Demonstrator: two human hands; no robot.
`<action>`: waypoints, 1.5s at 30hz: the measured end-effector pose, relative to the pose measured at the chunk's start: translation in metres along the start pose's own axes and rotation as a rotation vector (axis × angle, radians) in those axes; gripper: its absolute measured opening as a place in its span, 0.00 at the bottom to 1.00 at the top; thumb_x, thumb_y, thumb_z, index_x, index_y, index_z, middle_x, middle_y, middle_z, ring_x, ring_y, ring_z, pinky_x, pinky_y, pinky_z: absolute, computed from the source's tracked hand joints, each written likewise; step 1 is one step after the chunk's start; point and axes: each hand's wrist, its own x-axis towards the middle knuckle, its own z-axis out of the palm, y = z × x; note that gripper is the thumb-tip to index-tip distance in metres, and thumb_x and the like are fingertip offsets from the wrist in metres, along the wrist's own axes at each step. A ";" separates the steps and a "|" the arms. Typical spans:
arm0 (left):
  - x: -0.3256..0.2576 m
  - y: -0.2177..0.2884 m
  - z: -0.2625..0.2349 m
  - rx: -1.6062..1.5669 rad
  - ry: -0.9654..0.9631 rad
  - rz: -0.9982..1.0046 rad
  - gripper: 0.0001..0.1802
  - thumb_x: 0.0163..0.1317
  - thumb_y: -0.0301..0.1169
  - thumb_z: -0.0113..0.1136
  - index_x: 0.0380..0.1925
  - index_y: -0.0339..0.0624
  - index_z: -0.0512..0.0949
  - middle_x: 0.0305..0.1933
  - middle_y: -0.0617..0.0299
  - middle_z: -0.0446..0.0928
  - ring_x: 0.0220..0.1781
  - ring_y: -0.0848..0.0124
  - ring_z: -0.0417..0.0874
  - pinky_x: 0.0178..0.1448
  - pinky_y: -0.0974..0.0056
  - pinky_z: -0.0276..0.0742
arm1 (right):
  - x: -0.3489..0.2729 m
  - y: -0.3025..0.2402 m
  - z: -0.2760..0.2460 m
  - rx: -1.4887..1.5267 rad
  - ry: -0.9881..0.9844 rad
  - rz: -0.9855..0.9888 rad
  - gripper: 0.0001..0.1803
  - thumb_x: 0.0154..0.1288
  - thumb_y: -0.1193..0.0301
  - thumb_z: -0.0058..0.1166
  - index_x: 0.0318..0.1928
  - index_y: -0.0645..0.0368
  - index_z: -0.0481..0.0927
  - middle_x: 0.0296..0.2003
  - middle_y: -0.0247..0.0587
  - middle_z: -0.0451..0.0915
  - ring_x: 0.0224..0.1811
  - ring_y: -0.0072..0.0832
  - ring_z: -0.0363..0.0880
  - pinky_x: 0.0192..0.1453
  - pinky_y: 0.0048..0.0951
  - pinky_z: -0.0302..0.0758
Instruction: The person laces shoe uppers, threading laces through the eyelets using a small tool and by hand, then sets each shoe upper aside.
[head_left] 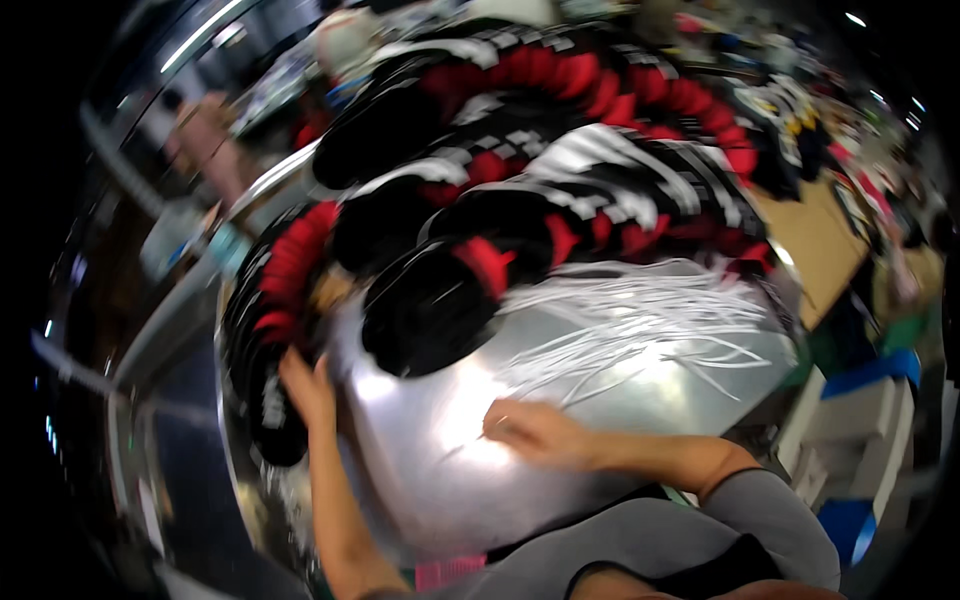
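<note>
Motion blurs the whole view. My left hand is at the left, against a curved stack of nested black-and-red fabric pieces; its thumb and fingers are apart. A black piece with white marks lies beside that hand, at the stack's near end. My right hand is over the metal tabletop, fingers curled closed; whatever they hold is too blurred to make out. Beyond it lies a loose heap of white cords, like laces. A dark, oval-ended piece sits between the hands, farther off.
More rows of nested black, white and red pieces fill the table's far side. Cardboard lies at the right, above a pale plastic chair or crate with blue parts. A metal rail runs along the left. Another person is in the background.
</note>
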 end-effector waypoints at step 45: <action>-0.141 0.225 -0.123 -1.390 -1.208 -1.009 0.39 0.72 0.59 0.45 0.60 0.28 0.71 0.64 0.49 0.72 0.68 0.63 0.70 0.75 0.61 0.62 | -0.055 0.029 0.032 0.491 0.230 0.346 0.10 0.71 0.65 0.57 0.41 0.59 0.79 0.25 0.27 0.79 0.20 0.08 0.63 0.22 0.14 0.58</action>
